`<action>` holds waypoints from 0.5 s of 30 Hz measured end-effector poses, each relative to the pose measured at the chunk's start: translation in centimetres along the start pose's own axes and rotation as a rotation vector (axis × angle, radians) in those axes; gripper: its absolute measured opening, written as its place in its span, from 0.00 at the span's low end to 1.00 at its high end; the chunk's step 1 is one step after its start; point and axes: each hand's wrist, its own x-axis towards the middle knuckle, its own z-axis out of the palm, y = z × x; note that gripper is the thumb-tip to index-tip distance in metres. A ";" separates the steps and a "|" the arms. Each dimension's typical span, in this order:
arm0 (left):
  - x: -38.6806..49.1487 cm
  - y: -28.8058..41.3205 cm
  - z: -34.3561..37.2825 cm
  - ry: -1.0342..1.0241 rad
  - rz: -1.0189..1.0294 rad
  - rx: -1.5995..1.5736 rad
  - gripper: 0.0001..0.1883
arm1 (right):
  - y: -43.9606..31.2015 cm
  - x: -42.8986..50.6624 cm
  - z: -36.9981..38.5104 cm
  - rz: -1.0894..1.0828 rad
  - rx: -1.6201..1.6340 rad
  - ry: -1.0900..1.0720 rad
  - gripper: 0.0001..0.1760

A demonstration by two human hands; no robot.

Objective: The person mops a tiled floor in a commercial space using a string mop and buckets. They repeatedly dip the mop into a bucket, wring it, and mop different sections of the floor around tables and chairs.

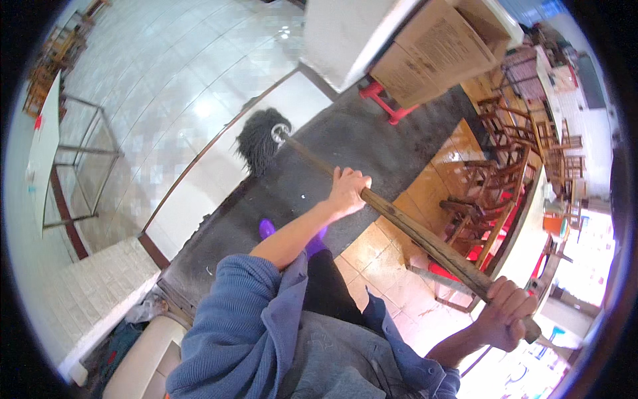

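Note:
A mop with a long wooden handle (428,234) slants across the view. My left hand (350,190) is wrapped around the lower half of the shaft, while my right hand (507,313) grips it near the top end. At the far end, the mop's dark stringy head (260,139) rests across the edge between a white floor strip (199,189) and a dark grey floor mat (329,134). A pale round collar (280,133) joins head and handle. Below my left arm, purple shoes (267,228) stand on the mat.
Beside the mat, a cardboard box (433,50) sits above a red plastic stool (386,102). Wooden chairs (478,199) crowd the right along a long table (523,219). A metal-framed table (84,149) stands at left on pale tiles. A white wall end (107,289) flanks the doorway.

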 end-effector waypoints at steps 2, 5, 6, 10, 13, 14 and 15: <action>3.5 0.2 1.6 -0.088 0.022 0.048 0.10 | 1.7 -1.3 -1.2 -0.064 -0.064 0.105 0.06; 8.0 -0.6 3.5 -0.145 0.051 0.056 0.09 | 5.4 -4.0 -2.1 -0.042 -0.113 0.243 0.09; 9.0 -0.9 4.0 -0.150 0.042 0.031 0.10 | 6.3 -4.9 -2.3 0.002 -0.132 0.245 0.10; 9.8 -0.8 6.2 -0.198 0.063 0.059 0.10 | 7.4 -6.9 -4.8 0.034 -0.052 0.244 0.12; 8.9 0.8 7.6 -0.168 0.046 0.146 0.07 | 6.7 -7.1 -6.8 0.036 -0.072 0.254 0.10; 8.5 1.4 7.9 -0.168 0.037 0.173 0.07 | 6.3 -7.0 -7.6 0.009 -0.078 0.295 0.07; 8.0 2.2 8.2 -0.174 0.038 0.222 0.08 | 5.8 -6.7 -8.7 -0.014 -0.091 0.328 0.05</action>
